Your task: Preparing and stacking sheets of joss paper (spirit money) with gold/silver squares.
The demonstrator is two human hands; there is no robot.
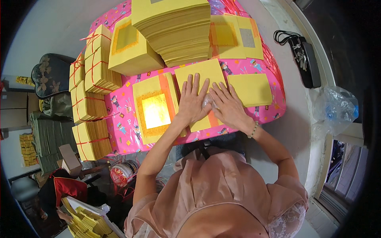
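Note:
Both hands lie side by side on a yellow paper sheet (201,72) in the middle of the table's near side. My left hand (193,99) rests flat, its fingers stretched out and pointing away from me. My right hand (227,104), with a beaded bracelet at the wrist, also lies spread on the paper. Between the hands a small clear, shiny patch shows; I cannot make out what it is. To the left is a stack of yellow paper (155,109) with a bright gold square and an orange strip. Another yellow stack (250,89) sits to the right.
A tall yellow paper stack (178,35) stands at the back, beside a shorter stack (133,51). Red-tied bundles (93,139) line the left edge. Red strings (276,75) run down the pink tablecloth's (123,139) right side. A plastic bag (337,105) hangs at the right.

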